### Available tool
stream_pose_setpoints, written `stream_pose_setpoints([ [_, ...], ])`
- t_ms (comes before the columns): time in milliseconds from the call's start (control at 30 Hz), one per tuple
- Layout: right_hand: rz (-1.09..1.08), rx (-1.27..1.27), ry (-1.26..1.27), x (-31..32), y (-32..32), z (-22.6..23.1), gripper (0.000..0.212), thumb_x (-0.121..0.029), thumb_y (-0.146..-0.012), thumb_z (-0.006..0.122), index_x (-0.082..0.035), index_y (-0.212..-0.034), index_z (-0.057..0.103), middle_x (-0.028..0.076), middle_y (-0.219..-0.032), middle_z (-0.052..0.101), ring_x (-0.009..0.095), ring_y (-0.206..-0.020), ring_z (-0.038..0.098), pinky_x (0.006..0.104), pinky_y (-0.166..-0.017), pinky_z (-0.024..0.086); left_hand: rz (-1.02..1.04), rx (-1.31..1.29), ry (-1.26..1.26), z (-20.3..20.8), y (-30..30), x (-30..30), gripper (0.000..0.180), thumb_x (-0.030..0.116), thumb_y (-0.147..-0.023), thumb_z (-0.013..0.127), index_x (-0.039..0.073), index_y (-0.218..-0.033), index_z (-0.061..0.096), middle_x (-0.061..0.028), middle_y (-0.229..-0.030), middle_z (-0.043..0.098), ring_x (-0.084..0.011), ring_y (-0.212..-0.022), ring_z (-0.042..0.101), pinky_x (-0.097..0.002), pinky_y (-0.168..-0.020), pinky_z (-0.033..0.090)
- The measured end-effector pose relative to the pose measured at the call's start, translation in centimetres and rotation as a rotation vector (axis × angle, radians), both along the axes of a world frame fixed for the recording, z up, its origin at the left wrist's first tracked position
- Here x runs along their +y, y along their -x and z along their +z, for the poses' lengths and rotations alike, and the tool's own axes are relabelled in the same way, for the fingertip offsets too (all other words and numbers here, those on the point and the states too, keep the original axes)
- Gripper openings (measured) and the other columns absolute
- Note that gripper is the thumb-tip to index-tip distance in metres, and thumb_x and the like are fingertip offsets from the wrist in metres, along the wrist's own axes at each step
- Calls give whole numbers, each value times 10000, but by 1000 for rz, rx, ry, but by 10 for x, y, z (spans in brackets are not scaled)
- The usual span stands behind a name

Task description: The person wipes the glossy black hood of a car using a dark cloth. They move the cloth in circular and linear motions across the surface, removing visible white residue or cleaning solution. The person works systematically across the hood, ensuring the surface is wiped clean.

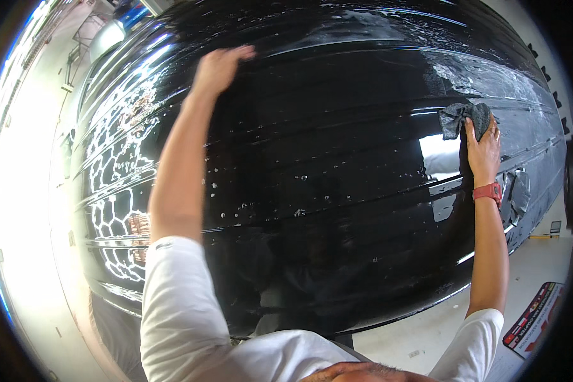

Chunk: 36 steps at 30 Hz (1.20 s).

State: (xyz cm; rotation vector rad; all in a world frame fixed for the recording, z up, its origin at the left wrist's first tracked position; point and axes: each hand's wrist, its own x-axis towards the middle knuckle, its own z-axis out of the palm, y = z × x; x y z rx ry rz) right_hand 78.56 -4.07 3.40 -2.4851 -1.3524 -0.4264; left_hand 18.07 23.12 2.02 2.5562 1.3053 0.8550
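Observation:
A large glossy black vehicle body (pixel 312 165) fills the view, with long crease lines and scattered water drops. My right hand (pixel 484 149) is closed on a dark grey cloth (pixel 458 120), which lies bunched against the panel at the right. A whitish, streaky film (pixel 484 79) covers the panel just beyond the cloth and along the right end. My left hand (pixel 221 67) is over the far left part of the body, slightly blurred. Its fingers stretch out to the right with nothing seen in them. Whether it touches the panel I cannot tell.
Bright lamps reflect as a honeycomb pattern (pixel 118 216) on the body's left side. A red watch (pixel 488 192) is on my right wrist. Pale floor (pixel 401 334) shows below the body's near edge. A printed board (pixel 532 320) lies at the lower right.

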Motion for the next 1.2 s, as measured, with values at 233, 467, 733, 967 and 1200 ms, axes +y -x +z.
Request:
stream_pose_setpoints([
  [233, 23, -42, -36, -7, -11, -4, 925, -697, -1025, 583, -8, -1628, 453, 327, -1542, 560, 504, -1393, 574, 537, -1174, 461, -123, 122, 53, 14, -6, 0, 471, 321, -1144, 395, 149, -1367, 772, -151, -1323, 778, -341, -1367, 655, -437, -1174, 500],
  [467, 49, 5, -93, 0, 9, -5, 855, -648, -1016, 643, -82, -1633, 468, 317, -1511, 583, 469, -1416, 568, 574, -1204, 420, -180, 339, -164, 14, 6, 5, 426, 102, -1111, 391, 111, -1373, 726, -141, -1408, 744, -345, -1326, 682, -423, -1149, 527],
  [733, 54, 6, -91, -2, 19, 6, 870, -653, -1005, 657, -78, -1631, 473, 310, -1523, 575, 473, -1429, 548, 559, -1218, 410, -66, 298, 104, 38, -318, 31, 529, 479, -1166, 319, 197, -1473, 644, -272, -1414, 673, -478, -1304, 634, -526, -1127, 492],
  [967, 57, 11, -93, -7, 8, 7, 847, -634, -1010, 659, -98, -1638, 468, 312, -1513, 572, 457, -1437, 542, 594, -1216, 394, 204, 273, 137, 14, -50, 3, 541, 324, -1170, 372, 164, -1685, 423, -72, -1773, 372, -289, -1614, 380, -400, -1326, 321],
  [1200, 92, -10, -110, -11, 11, 7, 838, -613, -1002, 682, -114, -1639, 463, 321, -1500, 575, 457, -1459, 518, 622, -1222, 376, 52, 320, 153, 17, -295, 44, 688, 471, -1144, 395, 76, -1706, 373, -143, -1809, 272, -268, -1681, 233, -386, -1371, 182],
])
